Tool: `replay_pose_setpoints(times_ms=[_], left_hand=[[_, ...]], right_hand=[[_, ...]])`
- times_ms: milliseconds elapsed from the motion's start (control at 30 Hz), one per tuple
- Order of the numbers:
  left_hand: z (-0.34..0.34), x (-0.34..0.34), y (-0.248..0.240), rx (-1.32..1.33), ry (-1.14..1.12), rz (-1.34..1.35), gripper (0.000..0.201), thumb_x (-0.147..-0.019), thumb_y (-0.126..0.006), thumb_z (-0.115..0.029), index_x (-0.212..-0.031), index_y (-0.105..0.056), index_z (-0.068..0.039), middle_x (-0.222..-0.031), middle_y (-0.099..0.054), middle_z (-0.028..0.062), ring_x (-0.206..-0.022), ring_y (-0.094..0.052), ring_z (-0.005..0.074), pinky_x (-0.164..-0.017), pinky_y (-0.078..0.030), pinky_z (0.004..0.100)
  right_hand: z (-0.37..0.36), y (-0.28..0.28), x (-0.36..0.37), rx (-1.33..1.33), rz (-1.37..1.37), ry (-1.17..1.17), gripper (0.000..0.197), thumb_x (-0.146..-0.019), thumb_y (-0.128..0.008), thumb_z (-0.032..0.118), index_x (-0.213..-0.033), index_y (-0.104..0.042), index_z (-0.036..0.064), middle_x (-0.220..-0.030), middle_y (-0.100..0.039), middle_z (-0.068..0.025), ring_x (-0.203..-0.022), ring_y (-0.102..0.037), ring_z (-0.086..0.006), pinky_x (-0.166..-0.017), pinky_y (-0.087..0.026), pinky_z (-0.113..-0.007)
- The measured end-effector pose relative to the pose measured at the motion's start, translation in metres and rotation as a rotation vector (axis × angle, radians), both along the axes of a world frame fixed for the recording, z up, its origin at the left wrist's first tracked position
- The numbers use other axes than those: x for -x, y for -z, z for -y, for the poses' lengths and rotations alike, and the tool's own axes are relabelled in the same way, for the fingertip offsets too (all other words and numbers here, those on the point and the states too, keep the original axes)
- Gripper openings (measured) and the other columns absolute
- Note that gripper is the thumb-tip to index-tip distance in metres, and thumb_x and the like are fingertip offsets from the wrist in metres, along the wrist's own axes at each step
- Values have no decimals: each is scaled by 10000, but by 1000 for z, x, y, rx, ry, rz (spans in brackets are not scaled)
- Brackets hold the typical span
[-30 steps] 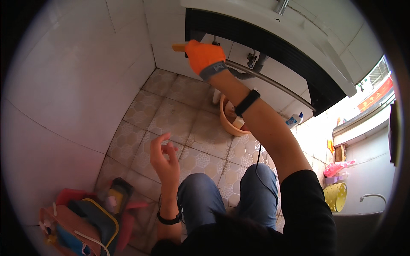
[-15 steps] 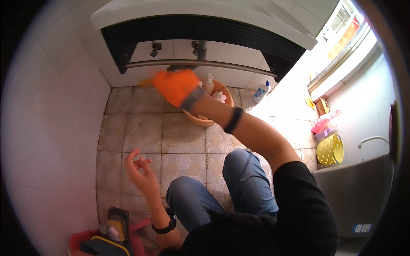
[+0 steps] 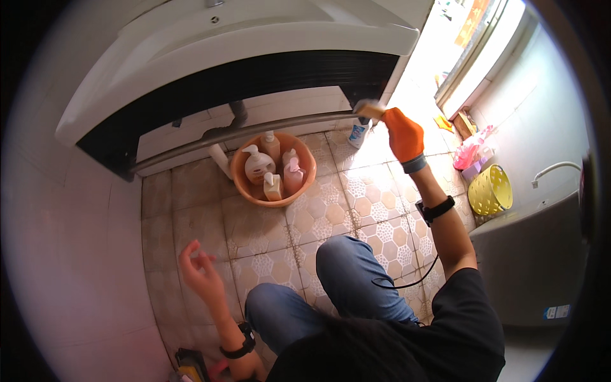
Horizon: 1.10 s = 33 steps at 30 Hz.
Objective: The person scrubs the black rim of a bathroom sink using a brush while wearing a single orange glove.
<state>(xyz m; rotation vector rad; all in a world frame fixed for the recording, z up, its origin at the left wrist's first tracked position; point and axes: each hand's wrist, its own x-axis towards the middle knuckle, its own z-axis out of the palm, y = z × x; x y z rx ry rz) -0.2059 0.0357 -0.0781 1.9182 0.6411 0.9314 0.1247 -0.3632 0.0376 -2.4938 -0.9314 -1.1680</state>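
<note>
My right hand point(image 3: 405, 135), in an orange glove with a grey cuff, is raised at the right beneath the sink's end. Its fingers are closed on a tan block-like thing with a pale end point(image 3: 372, 109), smeared by motion, so its kind is unclear. Just below that thing stands a white bottle with a blue label point(image 3: 358, 135). My left hand point(image 3: 202, 272) is bare and hovers over the floor tiles at the left, fingers loosely bent and apart, holding nothing. An orange basin point(image 3: 310, 170) with several pump bottles sits on the floor between my hands.
A white sink point(image 3: 172, 57) with a black front panel and a metal rail point(image 3: 286, 121) overhangs the floor ahead. A yellow basket point(image 3: 490, 191) and a pink plastic bag point(image 3: 470, 153) lie along the right wall. Dark and yellow items point(image 3: 191, 366) are at lower left.
My gloved right hand has swung from in front of the basin to the right, beside the white bottle. The view has turned, uncovering the basin. My left hand stays loosely bent.
</note>
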Motion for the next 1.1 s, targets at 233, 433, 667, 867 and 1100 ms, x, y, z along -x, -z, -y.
replay_pose_setpoints(times_ms=[233, 433, 667, 867, 1100], left_hand=[[23, -33, -9, -14, 79, -25, 212, -1038, -597, -19, -1241, -652, 0, -1180, -721, 110, -709, -697, 157, -701, -558, 306], [47, -68, -15, 19, 91, -15, 204, -1061, -586, -38, -1253, -644, 5, -1220, -710, 109, -726, -706, 151, -713, -566, 288], [81, -94, -27, -6, 139, -41, 206, -1093, -580, -72, -1277, -632, 5, -1248, -704, 102, -748, -688, 125, -713, -568, 274], [101, -103, -28, 9, 136, 29, 205, -1057, -603, -20, -1256, -652, -11, -1171, -728, 96, -695, -682, 135, -668, -532, 292], [94, -87, -6, 54, 128, 18, 203, -1076, -582, -44, -1268, -644, -22, -1229, -736, 97, -749, -725, 135, -681, -557, 284]], right_hand=[[20, -28, -31, -12, 171, -99, 146, -847, -756, 35, -970, -700, 89, -799, -628, -78, -651, -634, -282, -620, -518, -356], [18, -10, -30, 11, -94, -273, 133, -840, -748, 33, -939, -687, 99, -774, -657, -99, -674, -656, -320, -638, -540, -379], [31, -7, -42, -49, 6, -184, 119, -880, -775, 74, -980, -712, 89, -887, -692, -33, -685, -675, -243, -625, -532, -307], [5, -5, 9, -39, -126, -73, 122, -1017, -723, 188, -1045, -652, 92, -819, -677, -149, -703, -697, -345, -612, -553, -362], [-4, -6, 46, -310, -954, -180, 132, -1012, -662, 92, -1062, -556, 31, -790, -694, -99, -745, -740, -333, -679, -592, -380]])
